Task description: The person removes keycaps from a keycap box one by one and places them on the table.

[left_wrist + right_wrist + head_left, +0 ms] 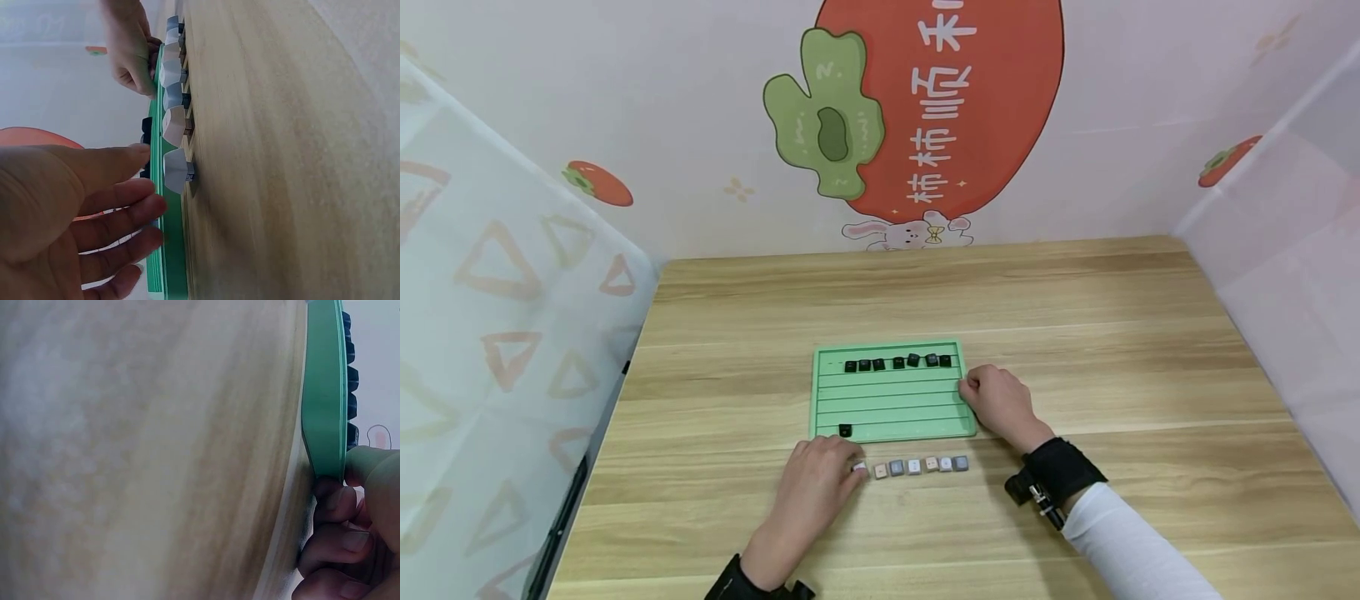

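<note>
A green grooved tray (pixel 887 406) lies on the table with a row of several black keycaps (pixel 898 363) along its far groove. One more black keycap (pixel 846 431) sits in its near left corner. My right hand (pixel 1002 404) grips the tray's right edge; the right wrist view has the thumb (pixel 365 464) over the rim and curled fingers (pixel 337 544) at the side. In front of the tray runs a row of white, beige and grey keycaps (pixel 913 467). My left hand (pixel 820 477) is beside the leftmost light keycap (pixel 177 170), its fingers loosely bent with nothing between them.
The wooden table (pixel 722 350) extends around the tray on all sides. A printed backdrop (pixel 700 125) stands behind it, with pale side panels (pixel 512 350) to the left and right. A dark strip (pixel 568 508) runs along the left table edge.
</note>
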A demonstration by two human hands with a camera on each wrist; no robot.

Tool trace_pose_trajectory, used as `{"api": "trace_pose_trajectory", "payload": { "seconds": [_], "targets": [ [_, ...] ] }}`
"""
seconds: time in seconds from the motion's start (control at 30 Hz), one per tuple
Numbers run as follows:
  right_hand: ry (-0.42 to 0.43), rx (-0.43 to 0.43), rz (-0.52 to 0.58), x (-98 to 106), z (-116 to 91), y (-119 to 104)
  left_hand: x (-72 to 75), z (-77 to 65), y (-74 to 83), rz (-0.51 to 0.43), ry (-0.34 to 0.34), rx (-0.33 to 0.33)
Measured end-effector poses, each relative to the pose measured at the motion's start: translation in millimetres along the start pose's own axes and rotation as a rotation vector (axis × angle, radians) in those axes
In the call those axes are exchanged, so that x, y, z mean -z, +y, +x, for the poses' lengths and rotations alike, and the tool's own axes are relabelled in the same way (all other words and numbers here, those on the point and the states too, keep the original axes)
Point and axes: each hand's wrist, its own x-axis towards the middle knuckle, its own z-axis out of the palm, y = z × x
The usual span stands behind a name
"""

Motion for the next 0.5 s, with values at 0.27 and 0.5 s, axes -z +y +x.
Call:
{"api": "trace_pose_trajectory", "payload": {
  "seconds": [0.27, 0.5],
  "targets": [
    [0.006, 0.002, -0.009, -0.1, -0.2, 0.4, 4.2, 3.1, -0.7, -0.017, 0.083, -0.009],
    [0.007, -0.002, -0.015, -0.2, 0.5, -0.3, 3.9, 4.9, -2.7, -0.021, 0.110, -0.016]
  ]
}}
